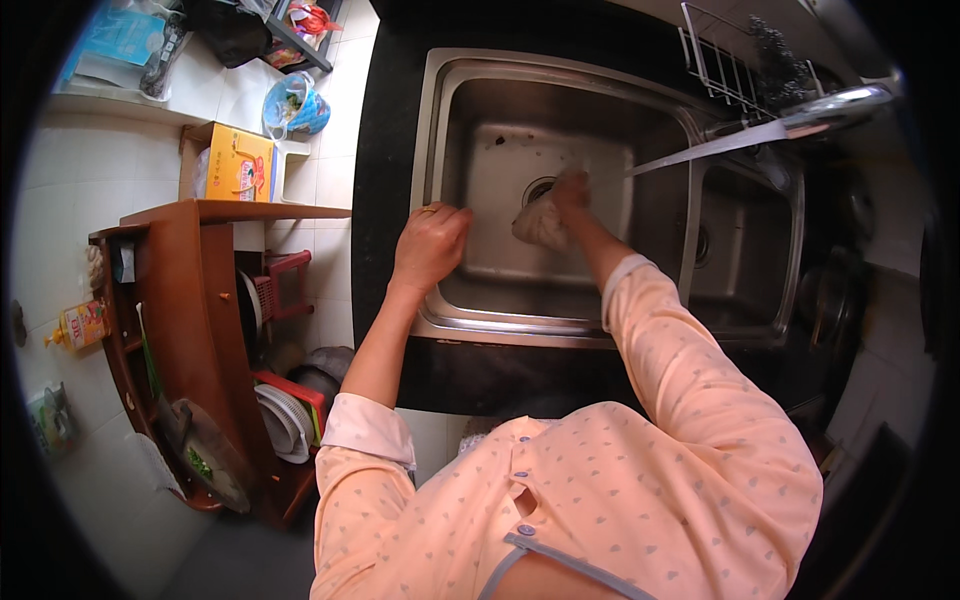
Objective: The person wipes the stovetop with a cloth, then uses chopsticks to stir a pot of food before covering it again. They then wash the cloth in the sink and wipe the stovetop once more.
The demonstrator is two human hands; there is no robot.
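Observation:
A stainless steel double sink point(429, 150) is set in a black countertop. My right hand point(572, 193), blurred, is down in the large basin beside the drain point(538, 191), on a pale wet cloth point(541, 225) that lies against the basin floor. Over the sink's left rim rests my left hand point(435, 244), its fingers curled and a ring on one; nothing shows in it. From the chrome faucet point(844, 105) at the right, water point(709, 150) streams into the large basin. Small dark bits point(500, 140) lie on the basin floor near its far side.
A wire rack point(724, 71) stands behind the sink, near the faucet. On the left are a brown wooden cabinet point(180, 285) with dishes, a cutting board point(206, 457) with chopped greens, a yellow box point(240, 163) and a blue waste bin point(307, 112). The smaller basin point(739, 255) lies right of the large one.

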